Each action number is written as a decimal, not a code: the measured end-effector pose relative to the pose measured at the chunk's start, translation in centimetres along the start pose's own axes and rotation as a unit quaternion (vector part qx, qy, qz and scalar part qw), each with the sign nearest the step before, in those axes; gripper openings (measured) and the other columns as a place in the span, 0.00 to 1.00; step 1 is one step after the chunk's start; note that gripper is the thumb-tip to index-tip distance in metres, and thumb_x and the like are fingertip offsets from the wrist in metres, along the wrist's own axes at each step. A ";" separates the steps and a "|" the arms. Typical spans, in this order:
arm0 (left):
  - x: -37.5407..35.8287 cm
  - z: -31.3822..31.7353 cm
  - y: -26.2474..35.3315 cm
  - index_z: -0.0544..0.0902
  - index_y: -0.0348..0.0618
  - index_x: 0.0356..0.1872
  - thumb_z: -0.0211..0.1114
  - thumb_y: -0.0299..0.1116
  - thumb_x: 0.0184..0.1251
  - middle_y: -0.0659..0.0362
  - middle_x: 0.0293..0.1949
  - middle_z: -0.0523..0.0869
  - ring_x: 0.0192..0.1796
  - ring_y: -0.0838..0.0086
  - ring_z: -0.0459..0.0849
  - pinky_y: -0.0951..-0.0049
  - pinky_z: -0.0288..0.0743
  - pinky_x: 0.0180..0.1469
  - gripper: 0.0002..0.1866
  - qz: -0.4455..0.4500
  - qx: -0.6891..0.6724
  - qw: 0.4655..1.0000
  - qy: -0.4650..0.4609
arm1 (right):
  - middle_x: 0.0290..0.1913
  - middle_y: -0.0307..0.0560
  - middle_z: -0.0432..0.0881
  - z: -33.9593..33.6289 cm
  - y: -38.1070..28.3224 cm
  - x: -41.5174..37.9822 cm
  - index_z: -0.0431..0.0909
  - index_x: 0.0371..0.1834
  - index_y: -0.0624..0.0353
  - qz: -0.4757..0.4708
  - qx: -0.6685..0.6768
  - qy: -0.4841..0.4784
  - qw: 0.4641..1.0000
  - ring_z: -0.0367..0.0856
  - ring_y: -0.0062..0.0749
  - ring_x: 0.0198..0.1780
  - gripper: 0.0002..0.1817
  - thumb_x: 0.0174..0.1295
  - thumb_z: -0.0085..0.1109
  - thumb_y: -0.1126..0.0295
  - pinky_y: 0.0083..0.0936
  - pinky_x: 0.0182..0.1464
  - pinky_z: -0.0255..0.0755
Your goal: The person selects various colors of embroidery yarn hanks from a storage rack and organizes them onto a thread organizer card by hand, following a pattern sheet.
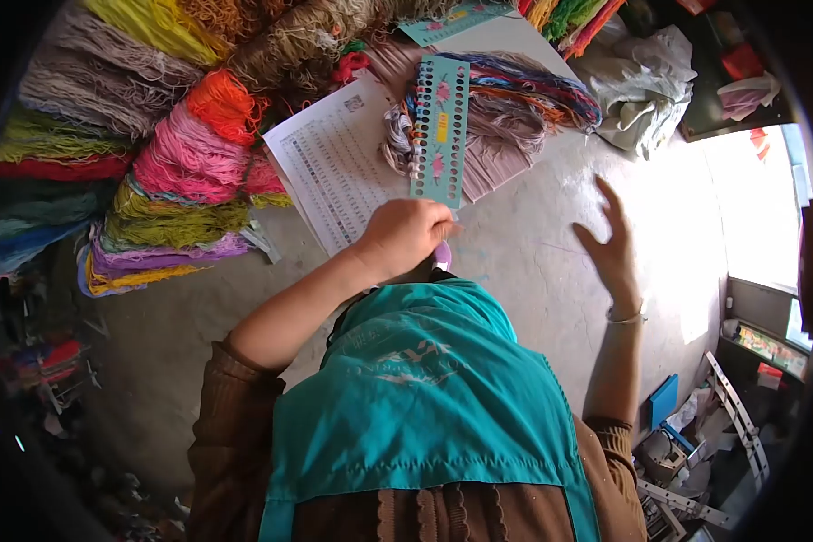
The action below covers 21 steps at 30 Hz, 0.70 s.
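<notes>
My left hand [405, 237] is curled with its fingertips together, just below the lower end of a teal thread card [443, 135]. Whether it pinches a thread or touches the card's edge, I cannot make out. The card has flower prints, a yellow label and rows of punched holes, with thread strands along its left side. Away to the right, my right hand [612, 237] is raised with fingers spread, holding nothing visible. Beyond the card lie bundled multicoloured threads [542, 86]. A printed chart sheet [334, 154] is left of the card.
Large hanks of coloured yarn [194, 154] fill the upper left. A second teal card [452, 23] lies at the top. A crumpled plastic bag [646, 90] is at the upper right. At lower right are a blue object [664, 400] and assorted clutter.
</notes>
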<state>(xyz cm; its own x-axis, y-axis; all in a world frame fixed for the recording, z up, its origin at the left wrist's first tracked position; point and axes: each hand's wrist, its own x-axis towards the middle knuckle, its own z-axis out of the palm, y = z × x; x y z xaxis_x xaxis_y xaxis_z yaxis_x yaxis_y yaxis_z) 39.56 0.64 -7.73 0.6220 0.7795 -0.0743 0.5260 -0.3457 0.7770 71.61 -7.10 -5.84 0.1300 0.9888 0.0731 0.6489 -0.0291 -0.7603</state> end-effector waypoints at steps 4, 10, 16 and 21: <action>-0.3 2.1 0.7 0.84 0.37 0.33 0.65 0.35 0.68 0.51 0.26 0.85 0.29 0.64 0.84 0.65 0.75 0.33 0.11 -0.036 -0.103 0.993 -0.036 | 0.65 0.58 0.74 8.1 -7.8 1.1 0.64 0.72 0.57 -0.130 0.185 -0.206 0.952 0.74 0.46 0.67 0.45 0.47 0.75 0.74 0.35 0.66 0.69; -1.2 1.5 -2.3 0.87 0.33 0.41 0.64 0.32 0.71 0.57 0.34 0.90 0.37 0.80 0.85 0.77 0.79 0.39 0.11 -0.171 -0.266 0.949 -0.007 | 0.25 0.44 0.82 14.4 -7.5 1.5 0.78 0.58 0.54 -0.111 0.075 -0.190 0.973 0.83 0.27 0.27 0.29 0.50 0.74 0.69 0.27 0.33 0.78; -1.6 1.8 -4.3 0.88 0.38 0.38 0.64 0.36 0.72 0.67 0.22 0.78 0.22 0.88 0.65 0.83 0.56 0.22 0.11 -0.218 -0.366 0.904 0.040 | 0.24 0.44 0.80 15.1 -7.0 2.3 0.82 0.51 0.53 -0.016 0.075 -0.200 0.977 0.80 0.30 0.24 0.22 0.51 0.74 0.63 0.27 0.30 0.76; -2.0 1.7 -5.1 0.86 0.40 0.34 0.64 0.39 0.72 0.67 0.22 0.78 0.22 0.87 0.67 0.83 0.58 0.23 0.13 -0.268 -0.452 0.850 0.038 | 0.28 0.47 0.83 16.3 -6.1 3.3 0.85 0.42 0.57 -0.108 0.126 -0.164 0.972 0.84 0.34 0.28 0.10 0.56 0.68 0.71 0.29 0.32 0.77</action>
<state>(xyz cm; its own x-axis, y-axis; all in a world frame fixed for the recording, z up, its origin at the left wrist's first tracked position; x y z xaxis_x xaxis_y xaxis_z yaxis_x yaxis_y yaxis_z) 36.63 -0.10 -12.62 0.3764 0.7412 -0.5558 0.0403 0.5863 0.8091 55.84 -1.28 -11.45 -0.2608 0.9628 0.0702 0.4242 0.1796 -0.8876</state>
